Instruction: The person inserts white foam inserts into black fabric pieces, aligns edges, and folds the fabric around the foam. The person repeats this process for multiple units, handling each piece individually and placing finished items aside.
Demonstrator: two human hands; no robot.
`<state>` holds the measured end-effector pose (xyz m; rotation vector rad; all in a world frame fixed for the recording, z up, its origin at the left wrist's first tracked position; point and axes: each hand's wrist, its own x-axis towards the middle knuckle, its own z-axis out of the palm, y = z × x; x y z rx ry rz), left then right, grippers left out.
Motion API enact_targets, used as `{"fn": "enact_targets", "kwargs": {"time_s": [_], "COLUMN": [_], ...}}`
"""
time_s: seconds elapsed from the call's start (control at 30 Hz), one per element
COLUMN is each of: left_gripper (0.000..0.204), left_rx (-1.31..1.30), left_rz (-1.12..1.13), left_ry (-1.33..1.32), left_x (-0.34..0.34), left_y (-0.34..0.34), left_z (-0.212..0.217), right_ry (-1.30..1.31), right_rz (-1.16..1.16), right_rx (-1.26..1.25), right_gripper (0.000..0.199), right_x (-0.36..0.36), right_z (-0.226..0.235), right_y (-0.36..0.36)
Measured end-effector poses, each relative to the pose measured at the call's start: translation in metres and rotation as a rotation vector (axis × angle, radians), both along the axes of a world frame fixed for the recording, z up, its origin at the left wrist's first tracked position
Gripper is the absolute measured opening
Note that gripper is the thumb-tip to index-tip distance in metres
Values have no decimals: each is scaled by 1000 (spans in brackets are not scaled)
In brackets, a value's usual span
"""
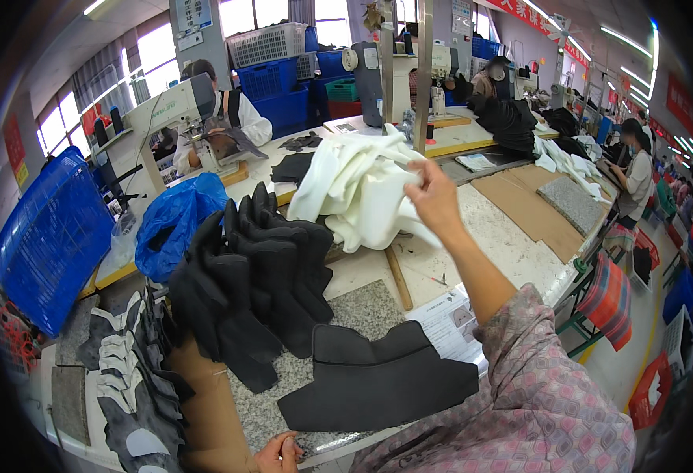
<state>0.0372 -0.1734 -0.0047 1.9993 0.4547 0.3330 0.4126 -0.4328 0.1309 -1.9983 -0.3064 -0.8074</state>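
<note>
My right hand (pixel 434 199) reaches out over the table with its fingers closed on the edge of a white padding piece (pixel 378 209), part of a loose, soft heap. At the table's near edge my left hand (pixel 278 453) is curled, with nothing visible in it. Beyond it lies a flat black sewn piece (pixel 382 378) with a stitched seam, on a speckled stone slab (pixel 271 410). Left of that piece, several black shaped pieces (pixel 260 268) overlap in a standing row. Farther left is a stack of grey pieces with white patches (pixel 126 370).
A wooden-handled tool (pixel 398 277) and a printed sheet (pixel 449 327) lie near the heap. At the left are a blue plastic bag (pixel 177 217) and a large blue crate (pixel 55 236). Across the table, a person works at a sewing machine (pixel 177 110). Cardboard (pixel 520 209) lies at right.
</note>
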Motion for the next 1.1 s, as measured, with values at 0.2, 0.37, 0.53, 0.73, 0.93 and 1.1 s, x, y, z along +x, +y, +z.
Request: {"fn": "enact_targets", "kwargs": {"time_s": [0.2,0.37,0.53,0.73,0.93,1.1], "left_gripper": [17,23,66,77,56,54], "left_rx": [38,-42,-571,-1049,-810,-702], "left_rz": [-111,-350,-434,-558,-492,-728], "left_ry": [-123,-63,-356,-43,-98,25], "left_x": [12,26,67,66,63,73], "left_y": [-18,-41,-83,-131,-163,-158], "left_z": [13,32,33,18,23,44], "right_ry": [-280,-369,73,375,666,640], "right_rz": [5,282,485,649,820,673], "right_rx": [65,371,746,842,860,717], "right_gripper": [30,41,41,51,49,30], "right_x": [-58,-182,-251,-279,-280,-284], "right_z": [86,55,-28,-96,-124,-124], "right_y": [-46,-106,-146,-159,-154,-148]}}
